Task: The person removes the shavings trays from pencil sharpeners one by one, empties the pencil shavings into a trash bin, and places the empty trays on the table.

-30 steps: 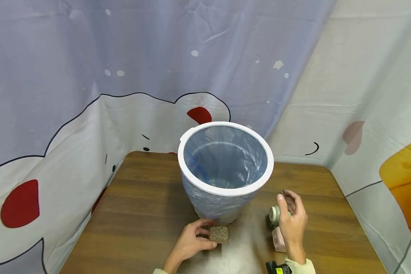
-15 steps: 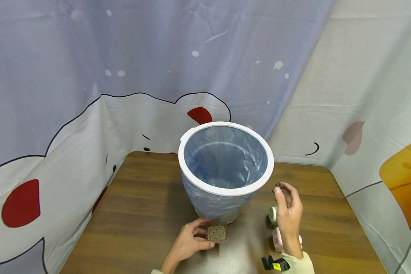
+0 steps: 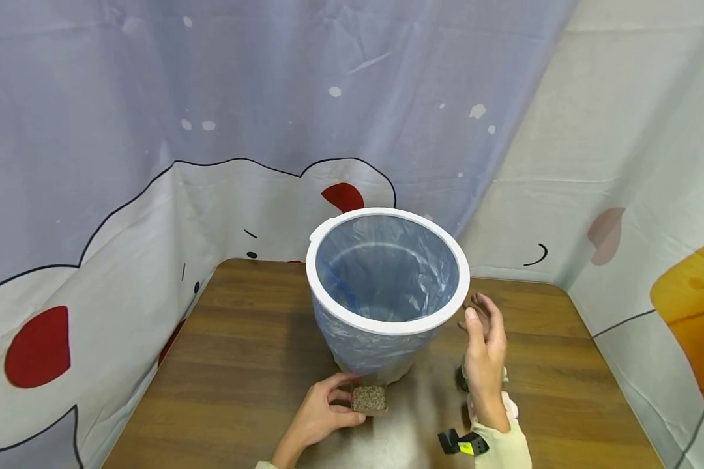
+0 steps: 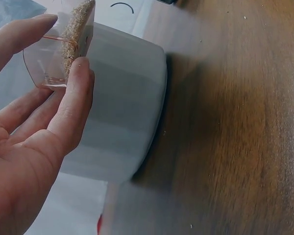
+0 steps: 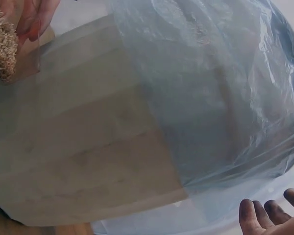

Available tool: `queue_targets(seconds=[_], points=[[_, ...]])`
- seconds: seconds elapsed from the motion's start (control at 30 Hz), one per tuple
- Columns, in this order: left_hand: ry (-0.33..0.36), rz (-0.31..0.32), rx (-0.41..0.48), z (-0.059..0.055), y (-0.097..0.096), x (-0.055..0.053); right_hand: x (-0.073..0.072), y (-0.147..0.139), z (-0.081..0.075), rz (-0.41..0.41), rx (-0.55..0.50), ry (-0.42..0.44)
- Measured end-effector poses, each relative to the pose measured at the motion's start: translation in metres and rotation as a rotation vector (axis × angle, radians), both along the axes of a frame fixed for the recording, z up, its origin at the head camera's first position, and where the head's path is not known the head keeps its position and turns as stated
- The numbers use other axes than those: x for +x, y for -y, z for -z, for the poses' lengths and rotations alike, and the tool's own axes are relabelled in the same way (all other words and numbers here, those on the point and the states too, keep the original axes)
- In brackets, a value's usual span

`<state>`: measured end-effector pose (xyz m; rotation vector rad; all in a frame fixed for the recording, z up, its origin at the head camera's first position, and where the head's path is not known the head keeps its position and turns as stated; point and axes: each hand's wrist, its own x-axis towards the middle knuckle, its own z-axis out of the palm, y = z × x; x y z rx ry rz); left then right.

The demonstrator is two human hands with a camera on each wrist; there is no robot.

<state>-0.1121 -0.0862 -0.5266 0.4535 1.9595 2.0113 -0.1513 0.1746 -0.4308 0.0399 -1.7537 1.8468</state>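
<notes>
My left hand grips a small clear plastic box of tan, shaving-like bits, low in front of the bin. In the left wrist view, thumb and fingertips hold the clear box by its sides, tilted, with the bits along one face. A white-rimmed bin lined with a bluish plastic bag stands behind it. My right hand hovers at the bin's right side, its loosely bent fingers holding nothing. Dark smudges mark its fingertips in the right wrist view.
Under the right forearm lie a green jar and a pinkish object, both largely hidden by that arm. The wooden table meets a patterned curtain at the back. Tiny specks lie on the wood in the left wrist view.
My right hand has moved left and away from me, closer to the bin's rim, covering more of the green jar. The left hand has shifted slightly left, tilting the box a little.
</notes>
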Motion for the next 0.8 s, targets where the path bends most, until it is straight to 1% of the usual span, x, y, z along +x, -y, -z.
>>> queue_targets(seconds=[0.3, 0.53, 0.8], points=[[-0.018, -0.016, -0.018, 0.003, 0.004, 0.0, -0.006, 0.004, -0.004, -0.018, -0.005, -0.045], [-0.013, -0.025, -0.022, 0.003, 0.007, 0.0, -0.008, 0.008, -0.007, -0.01, 0.001, -0.033], [-0.015, -0.022, -0.028, 0.002, 0.009, 0.002, -0.009, 0.013, -0.012, -0.03, -0.018, -0.045]])
